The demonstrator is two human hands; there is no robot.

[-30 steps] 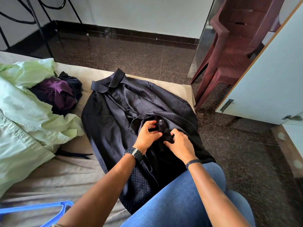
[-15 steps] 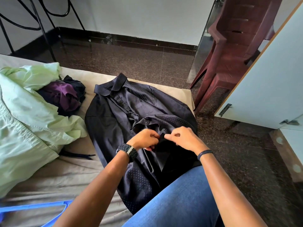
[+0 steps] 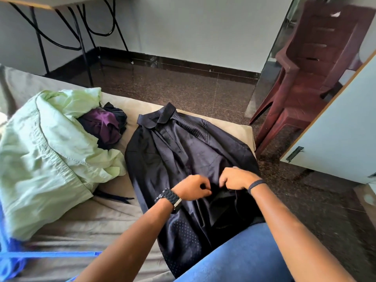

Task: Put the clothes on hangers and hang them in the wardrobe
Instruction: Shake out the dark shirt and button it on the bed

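both forearms reach forward over a jeans-clad knee [image 3: 244, 259] to the dark shirt [image 3: 179, 159], which lies flat on the bed [image 3: 97, 222], collar away. the left hand [image 3: 191, 190], wrist bent and fingers curled, pinches the shirt's front at mid-length; the right hand [image 3: 236, 178], knuckles up, pinches the fabric just beside it. a blue hanger [image 3: 48, 255] lies at the bed's near left.

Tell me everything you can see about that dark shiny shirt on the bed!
The dark navy satin-looking collared shirt lies spread flat, front up, on the beige bed sheet, collar pointing away from the person. It has a button placket and panels of tiny pale dots at the shoulder and hem. Its lower edge meets the person's blue jeans. The left hand and right hand pinch the fabric near its middle.
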